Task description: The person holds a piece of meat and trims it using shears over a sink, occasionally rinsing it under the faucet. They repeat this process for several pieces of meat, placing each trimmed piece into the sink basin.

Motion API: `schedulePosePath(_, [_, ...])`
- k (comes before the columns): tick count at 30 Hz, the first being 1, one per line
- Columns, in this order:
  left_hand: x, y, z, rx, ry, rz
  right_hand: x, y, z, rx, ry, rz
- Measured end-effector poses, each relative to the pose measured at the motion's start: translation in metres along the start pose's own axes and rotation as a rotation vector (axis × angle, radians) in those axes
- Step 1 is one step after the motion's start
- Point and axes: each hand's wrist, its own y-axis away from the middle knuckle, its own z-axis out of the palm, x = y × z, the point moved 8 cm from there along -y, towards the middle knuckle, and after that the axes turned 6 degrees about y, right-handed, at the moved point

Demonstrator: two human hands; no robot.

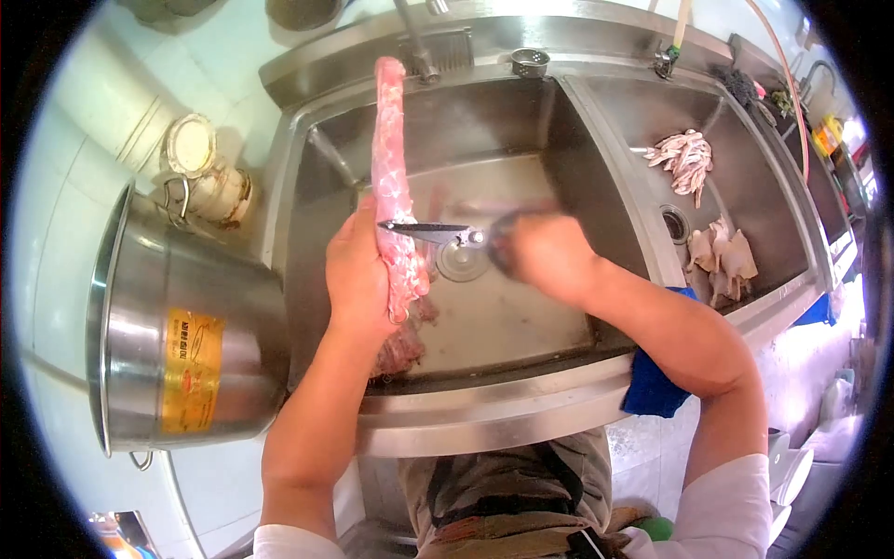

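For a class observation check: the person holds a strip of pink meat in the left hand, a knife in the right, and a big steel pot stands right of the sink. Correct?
No. The head view shows the steel pot left of the sink, not right. The left hand does hold the meat strip and the right hand the knife.

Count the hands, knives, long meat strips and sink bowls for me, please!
Hands: 2, the left hand and the right hand
Knives: 1, the knife in the right hand
Long meat strips: 1, the long meat strip in the left hand
Sink bowls: 2, the left basin and the right basin
Total: 6
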Motion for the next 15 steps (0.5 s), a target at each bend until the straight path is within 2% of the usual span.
schedulePosePath(2, [-0.002, -0.004, -0.002, -0.009, 0.055, -0.034, 0.004, 0.000, -0.003, 0.022, -0.031, 0.007])
schedulePosePath(5, [0.006, 0.001, 0.002, 0.060, -0.022, 0.006, 0.020, -0.001, 0.008, -0.130, -0.244, 0.169])
schedulePosePath(9, [-0.001, -0.002, 0.001, 0.036, -0.018, -0.082, 0.005, 0.002, 0.002, -0.125, -0.220, 0.126])
schedulePosePath(12, [-0.006, 0.000, 0.006, -0.015, 0.046, -0.100, -0.008, 0.004, -0.015, 0.008, -0.156, 0.021])
schedulePosePath(15, [-0.004, 0.002, 0.006, 0.009, -0.009, -0.067, -0.005, 0.001, 0.005, -0.054, -0.031, -0.004])
